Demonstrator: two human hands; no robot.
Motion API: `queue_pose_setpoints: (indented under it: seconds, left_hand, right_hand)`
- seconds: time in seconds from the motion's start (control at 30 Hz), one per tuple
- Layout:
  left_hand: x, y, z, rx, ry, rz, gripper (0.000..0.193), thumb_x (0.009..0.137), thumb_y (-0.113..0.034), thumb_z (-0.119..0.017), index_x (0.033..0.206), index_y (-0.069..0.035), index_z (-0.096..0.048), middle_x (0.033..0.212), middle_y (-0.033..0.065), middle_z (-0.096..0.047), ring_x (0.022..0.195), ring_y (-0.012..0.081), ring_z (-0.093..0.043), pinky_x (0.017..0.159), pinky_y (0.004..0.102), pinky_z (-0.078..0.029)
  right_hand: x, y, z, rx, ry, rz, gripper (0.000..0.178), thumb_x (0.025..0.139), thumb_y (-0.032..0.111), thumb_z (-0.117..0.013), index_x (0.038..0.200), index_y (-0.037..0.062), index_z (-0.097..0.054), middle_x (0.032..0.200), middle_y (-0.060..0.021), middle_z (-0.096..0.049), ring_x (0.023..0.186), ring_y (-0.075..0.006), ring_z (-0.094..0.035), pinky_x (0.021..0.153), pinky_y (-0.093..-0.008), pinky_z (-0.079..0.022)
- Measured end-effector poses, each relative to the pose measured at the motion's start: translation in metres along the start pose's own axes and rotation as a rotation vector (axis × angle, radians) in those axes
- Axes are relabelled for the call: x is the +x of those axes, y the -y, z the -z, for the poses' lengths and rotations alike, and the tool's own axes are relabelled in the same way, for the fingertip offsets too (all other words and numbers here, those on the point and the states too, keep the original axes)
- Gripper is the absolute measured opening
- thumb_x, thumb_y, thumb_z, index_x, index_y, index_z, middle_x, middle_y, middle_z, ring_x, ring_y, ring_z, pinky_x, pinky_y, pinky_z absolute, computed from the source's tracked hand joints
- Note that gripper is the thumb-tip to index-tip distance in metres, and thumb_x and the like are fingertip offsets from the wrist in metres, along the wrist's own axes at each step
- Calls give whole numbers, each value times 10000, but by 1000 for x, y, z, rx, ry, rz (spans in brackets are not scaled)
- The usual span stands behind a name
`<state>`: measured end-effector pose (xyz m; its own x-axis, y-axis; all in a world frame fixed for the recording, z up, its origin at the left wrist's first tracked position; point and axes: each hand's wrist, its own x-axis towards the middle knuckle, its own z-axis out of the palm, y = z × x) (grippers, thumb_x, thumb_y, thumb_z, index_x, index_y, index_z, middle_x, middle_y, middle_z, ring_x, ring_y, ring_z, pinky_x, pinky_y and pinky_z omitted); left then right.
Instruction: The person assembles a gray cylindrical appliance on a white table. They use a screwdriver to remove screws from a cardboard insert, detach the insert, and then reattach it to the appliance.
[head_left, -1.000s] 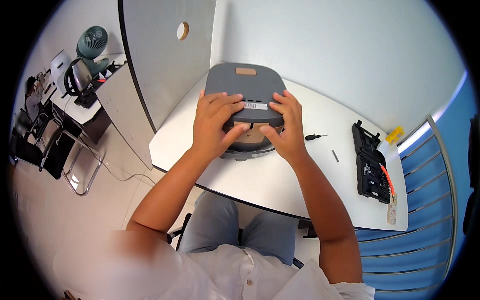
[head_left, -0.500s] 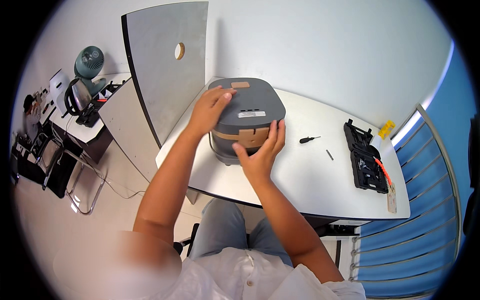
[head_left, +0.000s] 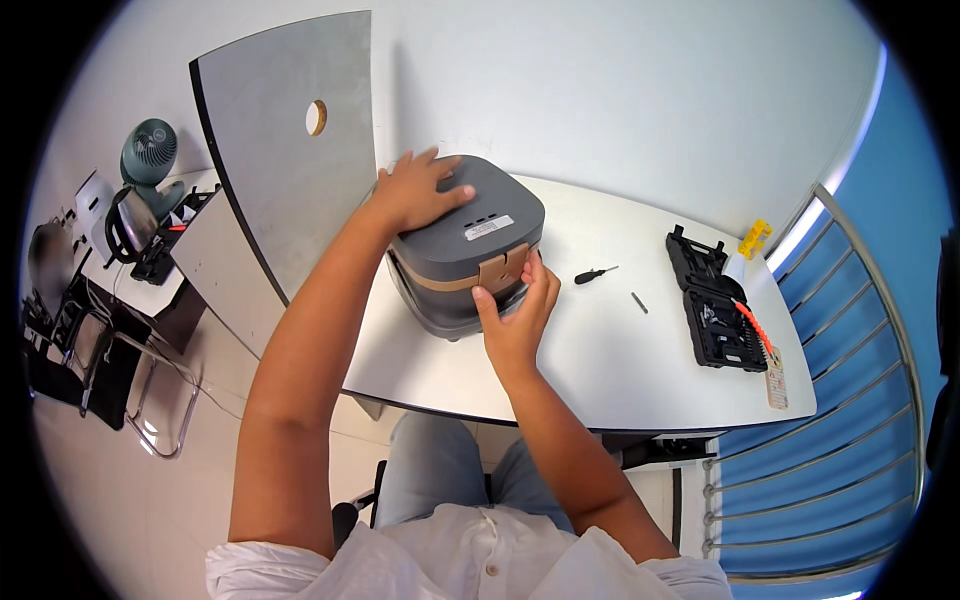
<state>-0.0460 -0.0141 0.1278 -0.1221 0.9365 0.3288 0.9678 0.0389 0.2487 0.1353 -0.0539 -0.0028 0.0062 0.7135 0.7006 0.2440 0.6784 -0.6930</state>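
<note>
A dark grey rice cooker point(head_left: 478, 192) with a brown band stands on the white table in front of me, its lid down. A brown latch panel point(head_left: 504, 268) and a pale label point(head_left: 489, 228) mark the side nearest me. My left hand point(head_left: 420, 193) lies with fingers spread over the far left part of the lid, covering part of it. At the latch panel, my right hand point(head_left: 518, 322) grips the near side, its thumb left of the panel and its fingers by the right edge. The fingertips are partly hidden.
Right of the cooker lie a small black screwdriver point(head_left: 592, 275) and a short metal bit point(head_left: 639, 303). An open black tool case point(head_left: 712, 310) with an orange-red strip is further right, near a yellow item point(head_left: 756, 240). A grey partition point(head_left: 290, 140) rises at the left; a metal railing point(head_left: 905, 380) borders the right.
The cooker has turned counterclockwise, so its label and front now slant. My left hand has shifted toward the lid's far left corner with fingers wider. The whole view has shifted slightly.
</note>
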Motion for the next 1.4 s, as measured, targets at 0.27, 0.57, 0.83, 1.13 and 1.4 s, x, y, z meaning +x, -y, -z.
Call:
queue_pose_setpoints:
  seconds: [0.27, 0.57, 0.83, 1.13, 1.4]
  left_hand:
    - [1, -7, -5, 79, 118, 26, 775, 803, -707, -442, 1391, -202, -443, 1486, 63, -346, 1370, 279, -298, 1056, 578, -214]
    - [1, -4, -9, 46, 78, 33, 771, 774, -712, -463, 1371, -226, -475, 1473, 38, -373, 1353, 281, -324, 1046, 556, -242]
    - [0, -6, -7, 42, 92, 36, 759, 784, -692, -458, 1377, -220, -468, 1477, 43, -366, 1364, 298, -305, 1067, 563, -219]
    - [0, -5, -8, 27, 92, 26, 755, 786, -686, -457, 1377, -217, -469, 1480, 61, -360, 1368, 321, -297, 1075, 560, -202]
    - [-2, -2, -6, 25, 96, 30, 769, 770, -700, -467, 1370, -219, -477, 1481, 79, -355, 1365, 347, -294, 1072, 557, -208]
  right_hand:
    - [10, -6, 2, -20, -65, 158, 769, 667, 123, -773, 1322, 0, -390, 1230, -160, -385, 1138, -324, -406, 952, -425, -382]
    - [17, -11, 2, -40, -120, 216, 689, 619, 96, -756, 1236, 22, -459, 1185, -145, -446, 1072, -314, -474, 874, -403, -449]
    - [8, -10, 1, -201, -155, 350, 616, 659, 138, -765, 1215, 67, -512, 1212, -140, -452, 1081, -318, -470, 903, -426, -426]
    - [12, -14, 12, -331, -82, 583, 565, 717, 168, -734, 1241, 107, -531, 1280, -124, -436, 1162, -327, -436, 959, -460, -373]
    - [91, 0, 36, -90, 254, 458, 723, 713, 486, -720, 1283, 86, -525, 1424, -138, -381, 1313, -401, -307, 1062, -524, -259]
